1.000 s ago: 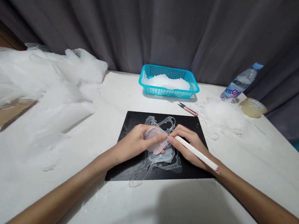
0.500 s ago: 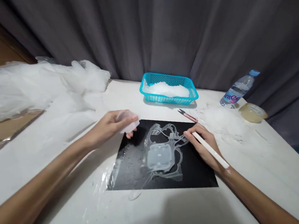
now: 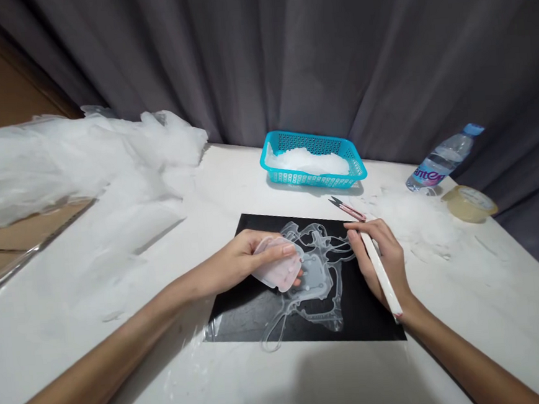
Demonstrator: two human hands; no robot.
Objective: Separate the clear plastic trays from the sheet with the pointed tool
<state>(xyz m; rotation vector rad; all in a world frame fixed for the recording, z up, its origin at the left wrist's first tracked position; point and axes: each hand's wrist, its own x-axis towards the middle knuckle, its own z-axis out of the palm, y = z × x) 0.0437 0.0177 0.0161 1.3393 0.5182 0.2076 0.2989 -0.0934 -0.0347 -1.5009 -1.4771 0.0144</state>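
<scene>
Left hand (image 3: 248, 256) is gripping a thin translucent piece (image 3: 279, 273) between thumb and fingers, holding it over the black mat (image 3: 362, 310). Right hand (image 3: 388, 255) is closing round a slim white stick (image 3: 382, 280), which is slanting back toward the wrist; its front end is too small to make out. The two hands are standing apart. Clear plastic strips (image 3: 337, 296) are lying tangled on the mat, around a pale rounded plate (image 3: 313, 276) that the held piece is partly covering from view. Pink-handled snips (image 3: 348, 209) are resting on the tabletop (image 3: 237, 385) just beyond the right hand. A blue basket (image 3: 314, 178) is holding white material (image 3: 310, 161) farther back.
</scene>
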